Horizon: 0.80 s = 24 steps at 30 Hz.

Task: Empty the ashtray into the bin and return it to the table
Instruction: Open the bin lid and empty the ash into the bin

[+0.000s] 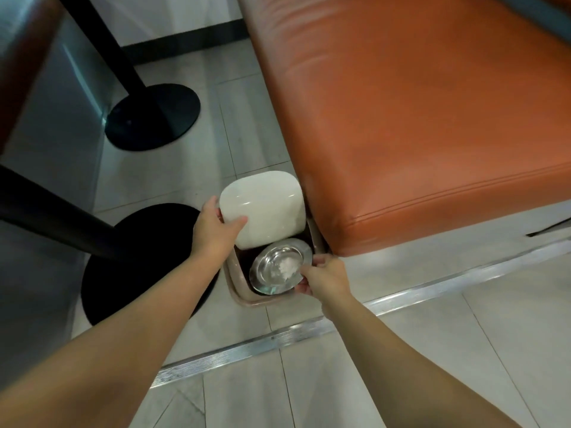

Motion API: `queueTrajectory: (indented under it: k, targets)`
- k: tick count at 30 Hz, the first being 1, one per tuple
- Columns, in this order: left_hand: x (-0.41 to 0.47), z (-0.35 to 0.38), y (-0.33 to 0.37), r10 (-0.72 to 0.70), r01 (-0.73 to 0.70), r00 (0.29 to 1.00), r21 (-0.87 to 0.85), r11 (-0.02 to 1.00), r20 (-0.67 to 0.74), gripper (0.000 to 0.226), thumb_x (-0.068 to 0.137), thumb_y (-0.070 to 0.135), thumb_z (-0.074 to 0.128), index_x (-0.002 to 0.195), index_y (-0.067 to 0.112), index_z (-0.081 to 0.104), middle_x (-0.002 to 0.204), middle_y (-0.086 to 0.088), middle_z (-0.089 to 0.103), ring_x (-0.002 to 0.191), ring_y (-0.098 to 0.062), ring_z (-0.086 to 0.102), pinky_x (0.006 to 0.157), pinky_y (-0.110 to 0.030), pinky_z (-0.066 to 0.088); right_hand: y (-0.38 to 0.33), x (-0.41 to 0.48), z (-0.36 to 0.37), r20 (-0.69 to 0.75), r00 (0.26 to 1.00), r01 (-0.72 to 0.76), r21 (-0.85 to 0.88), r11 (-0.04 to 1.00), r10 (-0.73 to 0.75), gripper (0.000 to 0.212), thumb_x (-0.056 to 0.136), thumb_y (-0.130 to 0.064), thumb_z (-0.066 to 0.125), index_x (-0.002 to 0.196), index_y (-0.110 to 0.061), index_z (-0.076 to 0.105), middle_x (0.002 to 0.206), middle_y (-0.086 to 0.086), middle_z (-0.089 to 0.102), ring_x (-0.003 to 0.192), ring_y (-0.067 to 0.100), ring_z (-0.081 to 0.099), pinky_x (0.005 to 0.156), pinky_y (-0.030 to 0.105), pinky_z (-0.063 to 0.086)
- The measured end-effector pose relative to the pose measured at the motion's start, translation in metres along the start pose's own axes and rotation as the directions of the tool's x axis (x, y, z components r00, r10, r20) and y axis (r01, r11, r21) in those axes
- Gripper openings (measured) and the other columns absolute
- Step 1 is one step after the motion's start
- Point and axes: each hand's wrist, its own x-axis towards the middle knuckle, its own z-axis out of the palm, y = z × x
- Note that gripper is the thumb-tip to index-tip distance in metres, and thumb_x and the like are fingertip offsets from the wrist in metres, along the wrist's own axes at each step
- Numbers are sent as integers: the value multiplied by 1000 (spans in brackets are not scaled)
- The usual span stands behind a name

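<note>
left hand (213,234): fingers clamped on bin's white lid (262,208), tipped up
right hand (324,278): pinching ashtray (278,267) rim, over open bin (239,291)

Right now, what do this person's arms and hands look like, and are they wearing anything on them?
Both arms are bare along all that shows: no sleeves in view. The left hand and the right hand wear no gloves. No watch, bracelet or ring shows on either, and no marking shows on the forearms. The fingers look short, and the picture is too soft to judge the nails.
</note>
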Motion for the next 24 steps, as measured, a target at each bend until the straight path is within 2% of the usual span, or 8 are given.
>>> queueTrajectory:
  k: [4, 7, 9, 12, 16, 18, 20, 24]
  targets:
    - [0, -2, -6, 52, -53, 999, -33, 998, -10, 44, 77, 9, 63, 120, 10, 54, 111, -11, 65, 98, -25, 61, 90, -37, 49, 1, 10, 14, 0, 1000, 27, -52, 998, -27, 12, 79, -1, 58, 84, -10, 52, 101, 20, 58, 67, 25, 60, 51, 30, 54]
    - [-3, -6, -12, 96, -97, 995, -37, 995, -22, 42, 78, 9, 62, 119, 11, 56, 101, -5, 63, 90, -18, 59, 81, -28, 45, 4, 16, 20, -10, 996, 80, -164, 983, -83, 18, 80, -2, 58, 70, -14, 49, 89, 15, 59, 63, 25, 62, 54, 33, 56]
    - [-4, -7, -13, 119, -119, 993, -27, 992, -25, 41, 78, 9, 62, 119, 12, 57, 99, -3, 63, 89, -17, 59, 79, -26, 44, 6, 21, 24, -29, 989, 131, -307, 943, -147, 6, 81, -5, 56, 81, -11, 54, 85, 11, 60, 72, 29, 67, 68, 41, 59]
    - [-5, -7, -16, 155, -156, 987, -21, 988, -30, 40, 78, 9, 62, 118, 13, 57, 98, -2, 63, 89, -16, 59, 77, -22, 45, 10, 26, 32, 2, 973, 208, -432, 878, -229, 15, 82, -8, 52, 97, -7, 56, 92, 15, 65, 91, 32, 64, 84, 41, 53]
    - [-6, -8, -22, 207, -207, 977, 12, 978, -42, 40, 78, 10, 63, 118, 13, 58, 94, 1, 61, 86, -13, 57, 66, -8, 40, 14, 31, 38, 111, 942, 320, -586, 744, -317, 13, 87, -14, 47, 97, -8, 51, 96, 17, 63, 90, 32, 58, 74, 36, 44]
    - [-6, -8, -23, 220, -220, 974, 11, 976, -46, 39, 78, 10, 62, 118, 13, 58, 93, 2, 62, 85, -12, 57, 62, -5, 42, 16, 34, 39, 204, 900, 410, -699, 586, -386, 13, 87, -9, 44, 98, -8, 52, 102, 15, 61, 93, 33, 56, 69, 37, 40]
    - [-5, -7, -24, 229, -230, 972, -11, 973, -48, 39, 79, 10, 62, 117, 14, 59, 93, 1, 63, 83, -12, 57, 62, 2, 42, 15, 37, 37, 346, 811, 524, -788, 322, -472, 21, 83, -1, 42, 98, -11, 53, 105, 11, 59, 96, 30, 53, 64, 34, 35]
    - [-3, -5, -25, 234, -236, 970, -35, 971, -60, 39, 79, 8, 62, 117, 14, 59, 92, -1, 63, 80, -11, 56, 62, 5, 40, 17, 40, 27, 545, 672, 601, -797, -61, -501, 25, 82, -3, 43, 104, -9, 55, 110, 11, 56, 102, 33, 49, 78, 39, 37]
